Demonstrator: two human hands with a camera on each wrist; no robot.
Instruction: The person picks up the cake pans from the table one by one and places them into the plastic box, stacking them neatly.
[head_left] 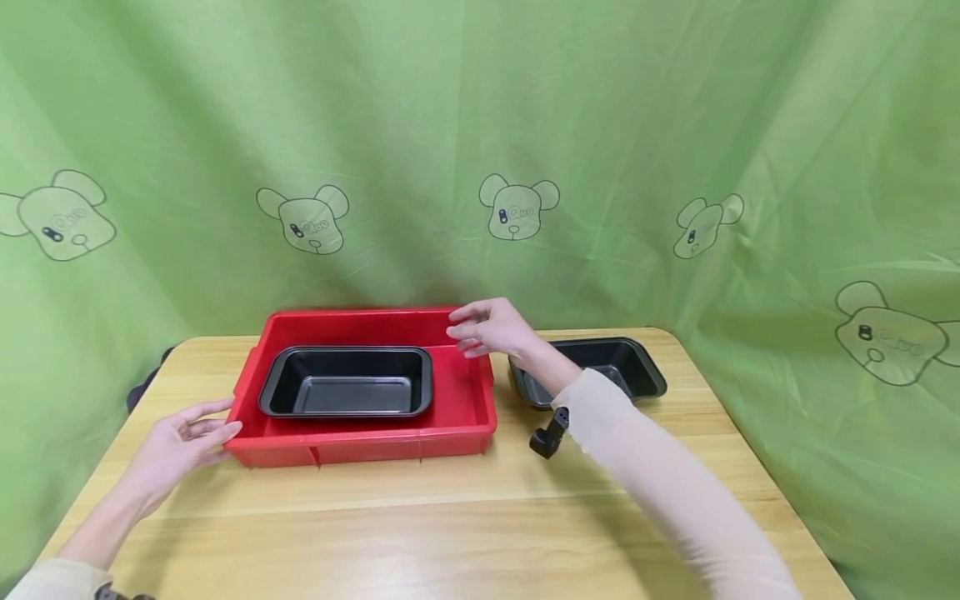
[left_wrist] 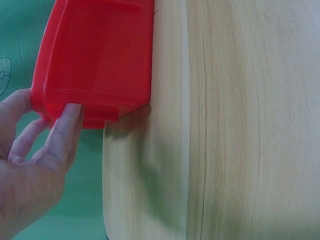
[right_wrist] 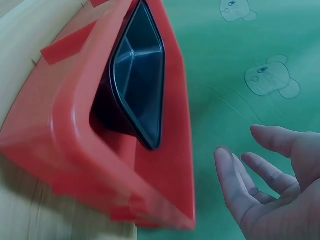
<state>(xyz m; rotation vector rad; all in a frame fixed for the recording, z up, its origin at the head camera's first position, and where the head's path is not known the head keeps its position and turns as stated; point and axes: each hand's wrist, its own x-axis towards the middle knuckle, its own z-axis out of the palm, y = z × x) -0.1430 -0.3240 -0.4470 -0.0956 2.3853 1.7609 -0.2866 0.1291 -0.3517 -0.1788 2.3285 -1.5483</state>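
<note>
A red plastic bin point(head_left: 367, 450) stands on the wooden table, and a black loaf pan point(head_left: 347, 357) sits inside it toward its left side. At the bin's left end is my left hand point(head_left: 180, 442), its fingertips against the outer wall near the front corner. In the left wrist view, those fingers point(left_wrist: 65, 127) are extended to the end wall, just under the rim. My right hand point(head_left: 491, 327) hovers by the bin's far right corner with loosely bent fingers and nothing in them. The right wrist view shows this hand point(right_wrist: 270, 185) apart from the bin's rim.
A second black loaf pan point(head_left: 643, 367) lies on the table point(head_left: 450, 533) to the right of the bin, partly hidden behind my right forearm. A green curtain point(head_left: 420, 108) with bear-head drawings hangs around the table's back and sides.
</note>
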